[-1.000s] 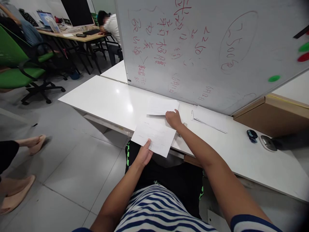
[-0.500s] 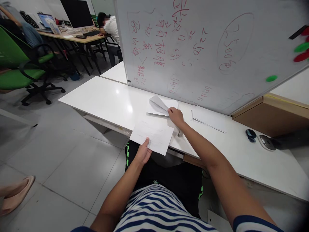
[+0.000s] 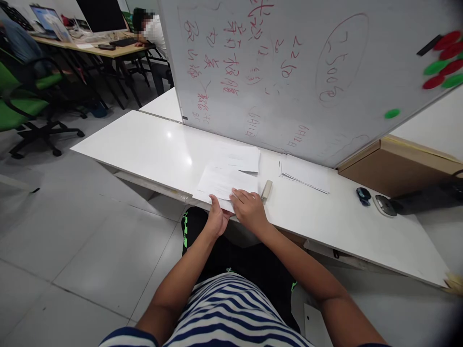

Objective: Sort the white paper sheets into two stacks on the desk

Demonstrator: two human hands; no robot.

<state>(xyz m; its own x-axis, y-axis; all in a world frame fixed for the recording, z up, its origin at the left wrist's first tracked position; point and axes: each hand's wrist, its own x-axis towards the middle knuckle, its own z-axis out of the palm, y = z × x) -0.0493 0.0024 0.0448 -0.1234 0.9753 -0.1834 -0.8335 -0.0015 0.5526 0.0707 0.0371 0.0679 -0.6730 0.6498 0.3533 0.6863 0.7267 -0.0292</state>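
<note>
Thin, flat rectangular paper sheets [image 3: 220, 182] between 2 hands [image 3: 233, 212]

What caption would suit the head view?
Both hands on white sheets at a narrow white table, beside a whiteboard.

Around two bare hands [image 3: 248, 208] lie three groups of white paper sheets [image 3: 217, 182] (one between them, one at twelve o'clock, one at two), one small beige oblong block [image 3: 266, 191] at two, and one large white whiteboard [image 3: 275, 96] at one.
</note>
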